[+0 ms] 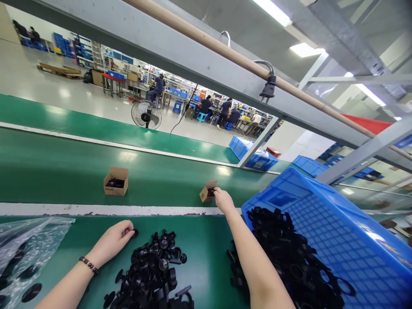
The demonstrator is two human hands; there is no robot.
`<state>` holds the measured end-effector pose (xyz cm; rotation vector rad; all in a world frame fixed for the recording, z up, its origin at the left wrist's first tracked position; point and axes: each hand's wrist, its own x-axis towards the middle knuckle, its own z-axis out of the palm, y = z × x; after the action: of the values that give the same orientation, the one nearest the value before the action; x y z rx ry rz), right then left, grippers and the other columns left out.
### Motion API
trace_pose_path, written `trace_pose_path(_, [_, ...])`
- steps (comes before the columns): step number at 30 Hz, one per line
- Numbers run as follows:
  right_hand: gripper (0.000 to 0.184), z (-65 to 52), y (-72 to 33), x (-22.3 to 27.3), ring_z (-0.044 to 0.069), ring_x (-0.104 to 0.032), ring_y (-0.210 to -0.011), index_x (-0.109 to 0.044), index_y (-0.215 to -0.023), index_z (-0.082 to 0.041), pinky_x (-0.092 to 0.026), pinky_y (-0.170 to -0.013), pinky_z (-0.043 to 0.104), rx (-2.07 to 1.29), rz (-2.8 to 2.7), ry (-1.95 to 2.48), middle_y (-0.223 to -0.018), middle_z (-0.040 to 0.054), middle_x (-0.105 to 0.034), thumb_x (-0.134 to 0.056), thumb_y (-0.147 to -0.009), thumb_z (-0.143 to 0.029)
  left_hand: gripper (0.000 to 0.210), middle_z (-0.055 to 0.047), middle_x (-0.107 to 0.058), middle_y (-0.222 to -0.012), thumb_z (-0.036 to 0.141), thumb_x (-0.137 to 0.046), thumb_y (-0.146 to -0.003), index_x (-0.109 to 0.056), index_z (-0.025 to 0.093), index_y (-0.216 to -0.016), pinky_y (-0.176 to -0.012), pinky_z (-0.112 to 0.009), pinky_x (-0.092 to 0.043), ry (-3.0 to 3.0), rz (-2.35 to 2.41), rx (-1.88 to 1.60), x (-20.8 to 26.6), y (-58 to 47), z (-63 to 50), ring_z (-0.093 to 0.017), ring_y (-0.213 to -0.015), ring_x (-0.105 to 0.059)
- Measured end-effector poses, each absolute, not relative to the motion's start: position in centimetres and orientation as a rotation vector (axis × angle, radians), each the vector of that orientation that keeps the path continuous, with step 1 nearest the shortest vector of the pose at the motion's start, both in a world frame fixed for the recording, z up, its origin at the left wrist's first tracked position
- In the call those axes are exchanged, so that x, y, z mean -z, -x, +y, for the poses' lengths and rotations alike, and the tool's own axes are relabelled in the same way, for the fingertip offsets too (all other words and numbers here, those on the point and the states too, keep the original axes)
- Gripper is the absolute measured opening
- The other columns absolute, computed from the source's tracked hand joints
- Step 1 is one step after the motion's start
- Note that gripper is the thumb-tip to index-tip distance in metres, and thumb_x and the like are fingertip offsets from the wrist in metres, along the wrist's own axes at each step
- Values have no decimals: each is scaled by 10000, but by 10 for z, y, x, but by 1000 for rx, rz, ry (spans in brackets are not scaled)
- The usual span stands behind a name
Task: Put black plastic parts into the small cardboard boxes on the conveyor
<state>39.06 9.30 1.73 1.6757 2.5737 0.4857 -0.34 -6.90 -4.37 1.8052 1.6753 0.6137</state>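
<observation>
My left hand [114,238], with a beaded bracelet on its wrist, is over the green bench. Its thumb and fingers pinch a small round black plastic part [135,233]. To the right of it lies a loose pile of black plastic parts [151,270], some disc-shaped. My right hand [224,201] reaches forward to a small open cardboard box [204,195], tilted on the green conveyor belt. Its closed fingertips are at the box opening, on a black part [211,190] whose exact shape is too small to tell.
Another open cardboard box [116,189] with black contents stands on the belt [64,167]. A blue crate [350,223] of black parts leans at right. Left is a clear plastic bag [41,240]. A metal frame [199,51] with a hanging plug [268,88] crosses above. Several people work beyond.
</observation>
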Motion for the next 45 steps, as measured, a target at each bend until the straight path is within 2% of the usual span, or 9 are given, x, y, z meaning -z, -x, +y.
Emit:
trace_pose_path(5, [193, 121, -369, -12, 170, -535, -830, -627, -783, -120, -358, -793, 266, -363, 2667, -1446, -899, 100, -598, -459, -700, -74, 217, 28, -492, -611, 377, -350, -769, -452, 210, -676, -546, -213, -339, -1801, 1678, -629, 42, 3, -66, -140, -582, -479])
trace_pose_path(9, [223, 122, -353, -4, 182, -523, -889, -618, -814, -111, -320, -872, 276, -299, 2708, -1410, -862, 97, -607, -512, -624, -60, 203, 26, -503, -606, 366, -366, -753, -456, 209, -662, -544, -214, -328, -1797, 1680, -628, 40, 3, -64, -141, -580, -473])
trace_pose_path(15, [411, 108, -333, 15, 211, -475, -1018, -540, -1037, -100, -325, -888, 323, -291, 2718, -1640, -1048, 123, -568, -459, -635, -67, 202, 29, -494, -605, 367, -368, -753, -461, 209, -668, -542, -215, -320, -1775, 1671, -603, 38, 3, -65, -139, -580, -468])
trace_pose_path(19, [497, 100, -313, 36, 238, -439, -1087, -502, -1111, -51, -307, -936, 348, -267, 2695, -1797, -1178, 168, -493, -445, -617, -50, 196, 34, -486, -599, 367, -372, -755, -462, 212, -675, -541, -215, -315, -1776, 1675, -605, 38, 3, -66, -137, -577, -461])
trace_pose_path(22, [529, 92, -302, 44, 243, -383, -1150, -473, -1155, -56, -263, -985, 378, -255, 2713, -1858, -1240, 160, -441, -405, -632, -29, 196, 37, -479, -593, 371, -383, -751, -461, 210, -669, -547, -216, -322, -1760, 1656, -636, 39, 4, -67, -136, -579, -459])
trace_pose_path(27, [511, 65, -299, 46, 207, -278, -1223, -448, -1175, -108, -288, -990, 371, -207, 3061, -2153, -1330, 120, -310, -321, -686, -31, 226, 43, -467, -571, 397, -399, -744, -463, 202, -650, -543, -215, -333, -1641, 1625, -804, 44, 7, -67, -130, -564, -454])
trace_pose_path(32, [401, 42, -300, 59, 213, -348, -1159, -483, -1098, -134, -340, -941, 406, -94, 3067, -2734, -1224, 134, -392, -320, -734, -99, 238, 43, -483, -548, 407, -440, -721, -495, 187, -645, -507, -212, -332, -1547, 1568, -1002, 27, -16, -45, -119, -529, -456])
trace_pose_path(39, [319, 45, -300, 66, 218, -371, -1118, -547, -977, -155, -342, -925, 409, 15, 3101, -2628, -1186, 135, -422, -333, -748, -94, 157, 20, -533, -553, 295, -470, -710, -517, 175, -620, -502, -215, -326, -1695, 1591, -1032, -23, -115, 49, -107, -520, -471])
trace_pose_path(45, [291, 48, -305, 65, 218, -383, -1102, -566, -925, -166, -351, -913, 401, -43, 3071, -2642, -1167, 124, -437, -347, -747, -94, 207, -54, -600, -652, 325, -463, -734, -545, 139, -697, -534, -234, -345, -1638, 1705, -1018, -21, -135, 95, -122, -548, -521])
